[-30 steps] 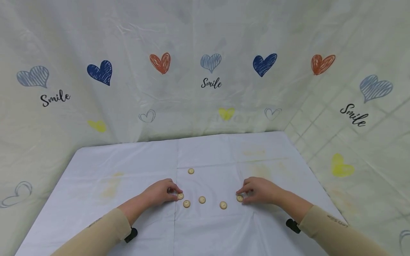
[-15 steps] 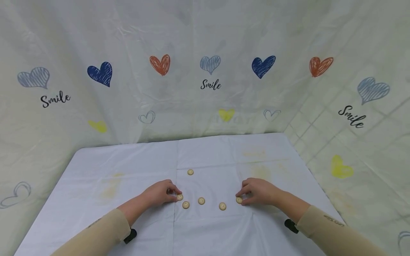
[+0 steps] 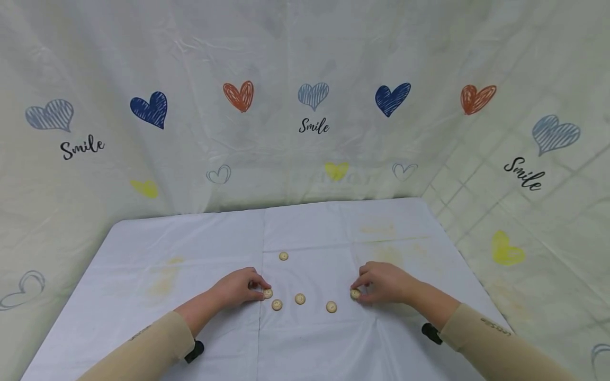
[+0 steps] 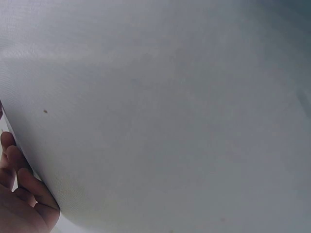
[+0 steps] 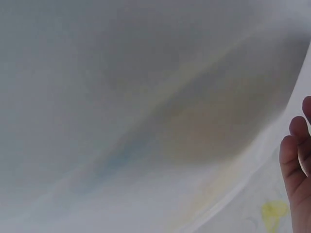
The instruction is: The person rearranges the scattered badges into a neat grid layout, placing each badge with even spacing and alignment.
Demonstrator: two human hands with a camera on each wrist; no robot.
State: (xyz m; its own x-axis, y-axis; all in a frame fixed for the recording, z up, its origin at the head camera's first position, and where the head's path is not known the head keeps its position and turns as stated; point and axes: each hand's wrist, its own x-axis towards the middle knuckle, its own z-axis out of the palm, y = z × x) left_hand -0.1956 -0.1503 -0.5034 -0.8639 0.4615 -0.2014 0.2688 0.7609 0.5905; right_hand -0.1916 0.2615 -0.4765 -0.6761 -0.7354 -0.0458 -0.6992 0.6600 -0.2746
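Note:
In the head view my left hand (image 3: pixel 240 287) pinches a round wooden button (image 3: pixel 268 293) between thumb and forefinger, low at the white tablecloth. To the right, my right hand (image 3: pixel 385 283) grips a second wooden button (image 3: pixel 355 293) the same way. Between the hands lie three more: one button (image 3: pixel 277 305) close by the left fingertips, a button (image 3: pixel 299 299) near the middle, and another button (image 3: pixel 331 307) nearer the right hand. A button (image 3: pixel 283 256) sits farther back. The wrist views show curled fingers (image 4: pixel 34 187) on the left and fingers (image 5: pixel 291 160) on the right, without the buttons.
A white cloth (image 3: pixel 167 238) with creases and faint yellowish stains covers the table. Behind it hangs a pale curtain (image 3: pixel 267 143) printed with hearts and "Smile", continuing down the right side. Small black devices (image 3: pixel 194 351) are worn under both wrists.
The right hand has shifted slightly, its button tipping up a little toward the back. The left hand keeps its place with its button. The loose buttons stay where they were.

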